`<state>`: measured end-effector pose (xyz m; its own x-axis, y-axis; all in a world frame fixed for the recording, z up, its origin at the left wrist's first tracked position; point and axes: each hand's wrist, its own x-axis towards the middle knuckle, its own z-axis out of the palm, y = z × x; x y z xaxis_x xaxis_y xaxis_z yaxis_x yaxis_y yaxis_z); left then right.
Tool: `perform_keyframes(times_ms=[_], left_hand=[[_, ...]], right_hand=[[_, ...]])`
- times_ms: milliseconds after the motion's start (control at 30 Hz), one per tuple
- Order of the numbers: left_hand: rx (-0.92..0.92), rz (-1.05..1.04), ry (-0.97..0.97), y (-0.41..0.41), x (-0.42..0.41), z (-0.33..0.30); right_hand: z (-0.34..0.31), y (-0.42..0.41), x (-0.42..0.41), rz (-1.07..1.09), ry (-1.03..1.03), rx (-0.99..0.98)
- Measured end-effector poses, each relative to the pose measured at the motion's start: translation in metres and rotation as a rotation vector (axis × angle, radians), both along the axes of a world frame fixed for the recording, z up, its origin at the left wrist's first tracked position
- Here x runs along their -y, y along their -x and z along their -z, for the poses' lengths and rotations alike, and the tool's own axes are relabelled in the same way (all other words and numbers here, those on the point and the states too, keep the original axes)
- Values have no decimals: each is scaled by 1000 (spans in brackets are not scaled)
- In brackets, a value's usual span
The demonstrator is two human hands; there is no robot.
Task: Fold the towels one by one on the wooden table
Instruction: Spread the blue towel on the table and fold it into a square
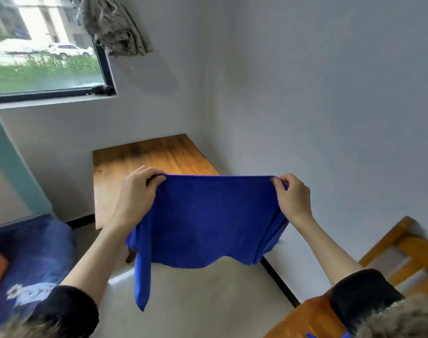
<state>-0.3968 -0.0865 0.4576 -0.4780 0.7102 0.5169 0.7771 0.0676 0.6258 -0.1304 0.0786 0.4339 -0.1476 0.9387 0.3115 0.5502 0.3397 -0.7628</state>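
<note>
Towel (208,215), blue, hangs in mid-air in front of wooden desk (144,157), not touching it. L hand (137,191) & R hand (293,196) each pinch a top corner, fingers curled.

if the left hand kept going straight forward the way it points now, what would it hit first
Probably the wooden table: the left hand, gripping the blue towel, points toward it. Depth is unclear.

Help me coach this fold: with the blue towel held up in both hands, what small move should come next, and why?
Probably lower the blue towel forward onto the wooden table. The left hand and right hand pinch its top corners, and it hangs in the air in front of the table, so it needs a flat surface before folding.
</note>
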Motion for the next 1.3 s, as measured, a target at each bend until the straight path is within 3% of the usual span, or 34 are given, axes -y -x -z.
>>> perform_keyframes(times_ms=[133,267,567,767,967,1300], left_hand=[[30,-139,-19,50,11,11],[18,-219,14,106,10,29],[100,-342,88,222,-17,66],[116,-382,109,274,-47,88],[103,-404,185,334,-106,110],[222,-475,362,439,-212,169]], right_hand=[[-3,60,-17,18,-109,91],[-1,120,-42,-101,-169,198],[32,248,-100,-237,108,234],[48,299,-142,-162,-54,284],[67,366,-216,-143,-228,507],[124,486,-333,-260,-267,685]])
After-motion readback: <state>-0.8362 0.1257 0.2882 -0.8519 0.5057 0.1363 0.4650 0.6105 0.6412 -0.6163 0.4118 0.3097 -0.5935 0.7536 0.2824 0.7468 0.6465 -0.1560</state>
